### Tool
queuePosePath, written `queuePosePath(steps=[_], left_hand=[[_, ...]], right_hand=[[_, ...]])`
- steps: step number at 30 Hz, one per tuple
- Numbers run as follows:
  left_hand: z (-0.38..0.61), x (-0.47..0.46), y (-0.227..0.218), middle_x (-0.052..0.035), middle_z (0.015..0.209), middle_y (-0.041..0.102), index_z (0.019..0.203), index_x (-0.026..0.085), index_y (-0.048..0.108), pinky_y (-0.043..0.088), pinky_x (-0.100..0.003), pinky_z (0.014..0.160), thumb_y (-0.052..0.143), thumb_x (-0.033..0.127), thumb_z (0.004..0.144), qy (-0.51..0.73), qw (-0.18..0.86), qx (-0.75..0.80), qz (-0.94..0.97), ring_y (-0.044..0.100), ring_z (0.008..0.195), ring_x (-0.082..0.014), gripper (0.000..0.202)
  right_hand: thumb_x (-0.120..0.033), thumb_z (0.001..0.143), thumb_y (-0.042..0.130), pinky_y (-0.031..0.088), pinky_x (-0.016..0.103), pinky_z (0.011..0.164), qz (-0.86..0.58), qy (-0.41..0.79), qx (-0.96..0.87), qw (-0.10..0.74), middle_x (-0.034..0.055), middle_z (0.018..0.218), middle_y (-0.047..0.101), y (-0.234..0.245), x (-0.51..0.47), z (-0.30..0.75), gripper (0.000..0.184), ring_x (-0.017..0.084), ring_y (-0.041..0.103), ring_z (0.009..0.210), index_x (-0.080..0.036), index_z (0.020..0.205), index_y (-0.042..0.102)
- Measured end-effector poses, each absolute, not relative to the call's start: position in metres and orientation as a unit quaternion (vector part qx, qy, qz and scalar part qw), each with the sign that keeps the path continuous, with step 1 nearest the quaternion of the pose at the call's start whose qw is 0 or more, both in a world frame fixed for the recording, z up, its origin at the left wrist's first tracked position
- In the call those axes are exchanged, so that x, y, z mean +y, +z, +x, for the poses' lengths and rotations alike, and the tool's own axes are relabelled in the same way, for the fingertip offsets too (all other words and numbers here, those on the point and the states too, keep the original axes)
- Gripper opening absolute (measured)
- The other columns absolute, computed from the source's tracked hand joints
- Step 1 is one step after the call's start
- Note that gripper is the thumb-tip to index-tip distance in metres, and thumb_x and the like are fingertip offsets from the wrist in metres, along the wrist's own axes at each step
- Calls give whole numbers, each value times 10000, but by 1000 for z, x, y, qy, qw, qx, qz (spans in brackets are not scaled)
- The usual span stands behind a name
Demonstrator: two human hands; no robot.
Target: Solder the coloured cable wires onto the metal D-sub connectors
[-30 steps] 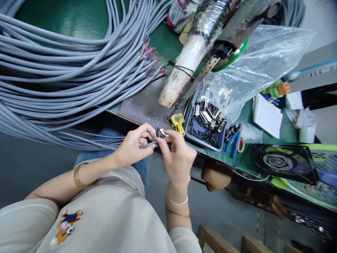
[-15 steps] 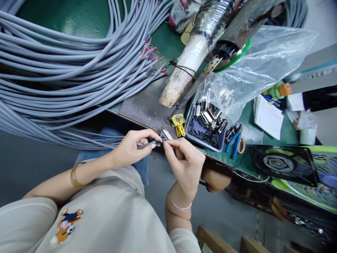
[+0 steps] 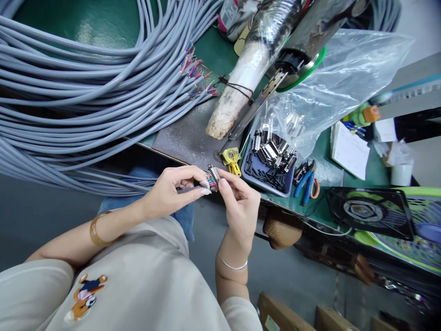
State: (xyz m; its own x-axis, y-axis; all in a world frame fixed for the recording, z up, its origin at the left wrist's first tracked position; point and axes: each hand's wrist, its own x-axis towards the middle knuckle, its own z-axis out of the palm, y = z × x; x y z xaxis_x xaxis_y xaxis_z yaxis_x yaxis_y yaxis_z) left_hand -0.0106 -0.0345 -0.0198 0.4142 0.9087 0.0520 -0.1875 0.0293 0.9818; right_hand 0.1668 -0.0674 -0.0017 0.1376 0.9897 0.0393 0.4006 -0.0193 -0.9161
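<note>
My left hand (image 3: 175, 188) pinches the end of a grey cable near where its coloured wires fan out. Those wires run to a metal multi-pin connector (image 3: 214, 174), which my right hand (image 3: 237, 197) grips between thumb and fingers. Both hands are close together just off the table's front edge. Part of the cable is hidden inside my left hand. Just beyond the connector lies a yellow plastic clip-like piece (image 3: 233, 162). A blue tray (image 3: 262, 186) beside it holds several similar metal connectors (image 3: 272, 149) and short black tubes (image 3: 265, 174).
Many grey cables (image 3: 86, 92) with stripped ends spread over the left side. A wrapped white tube (image 3: 234, 87) hangs over a dark plate (image 3: 182, 138). To the right are pliers (image 3: 309, 186), a clear plastic bag (image 3: 344, 78), a notepad (image 3: 349, 149) and a black fan (image 3: 370, 211).
My right hand has shifted slightly left and now grips the connector instead of the dark piece by the cable. The connector has turned and sits between both hands.
</note>
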Motion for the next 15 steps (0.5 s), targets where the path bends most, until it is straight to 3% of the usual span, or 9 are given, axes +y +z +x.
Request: queuePosePath(steps=[4, 9, 15], left_hand=[[-11, -36, -21, -78, 897, 754, 896, 133, 721, 518, -192, 609, 661, 169, 909, 472, 559, 321, 601, 654, 713, -107, 71], [-10, -33, -24, -88, 949, 768, 955, 144, 726, 497, -205, 587, 739, 209, 877, 477, 497, 315, 653, 647, 713, -115, 102], [-8, -32, -28, -78, 925, 783, 971, 170, 732, 539, -232, 679, 682, 165, 919, 517, 420, 307, 680, 703, 824, -146, 73]], right_hand=[[-429, 923, 671, 597, 284, 584, -584, 410, -530, 458, 50, 926, 811, -8, -65, 167, 282, 152, 699, 649, -229, 1076, 797], [-412, 931, 672, 597, 296, 618, -638, 315, -541, 449, 47, 902, 807, -7, -66, 166, 261, 160, 705, 668, -238, 1076, 801], [-424, 964, 633, 556, 290, 592, -645, 265, -580, 422, 48, 870, 794, -6, -67, 164, 287, 155, 675, 644, -236, 1108, 795]])
